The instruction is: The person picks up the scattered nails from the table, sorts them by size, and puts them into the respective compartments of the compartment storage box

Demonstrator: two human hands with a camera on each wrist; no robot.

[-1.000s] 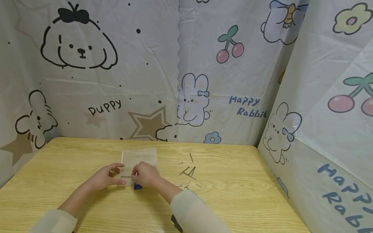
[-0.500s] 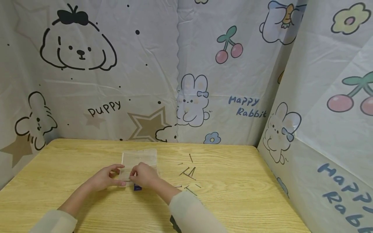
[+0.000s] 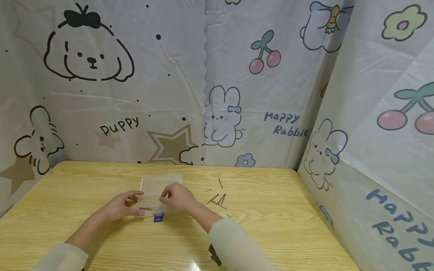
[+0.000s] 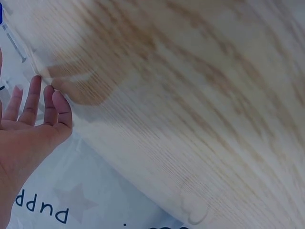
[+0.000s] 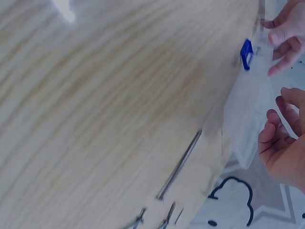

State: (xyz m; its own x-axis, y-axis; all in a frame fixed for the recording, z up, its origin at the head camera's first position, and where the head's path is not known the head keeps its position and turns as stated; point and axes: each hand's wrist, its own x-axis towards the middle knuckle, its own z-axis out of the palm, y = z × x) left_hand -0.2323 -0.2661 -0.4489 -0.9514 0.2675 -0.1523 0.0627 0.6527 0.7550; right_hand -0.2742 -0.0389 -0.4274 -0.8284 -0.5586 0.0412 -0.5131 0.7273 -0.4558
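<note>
A clear plastic box (image 3: 169, 180) with a blue clasp (image 3: 158, 217) at its front lies on the table. Inside, along the front left, is a nail (image 3: 146, 208). My left hand (image 3: 118, 206) holds the box's left end, thumb at the front corner and fingers farther back; the left wrist view shows those fingers (image 4: 34, 98) at its edge. Over the right part of the box hovers my right hand (image 3: 178, 197). Its fingers (image 5: 271, 129) are loosely bent, and no object shows between them.
Several loose nails (image 3: 220, 183) lie on the wooden table (image 3: 271, 218) right of the box; one long nail (image 5: 180, 164) shows in the right wrist view. Printed cloth (image 3: 135, 94) hangs behind and along both sides. A dark item (image 3: 214, 255) sits under the right sleeve.
My right hand has let go of the nail at the box's front and shifted right and slightly up. The blue clasp is now uncovered. The left hand keeps its place.
</note>
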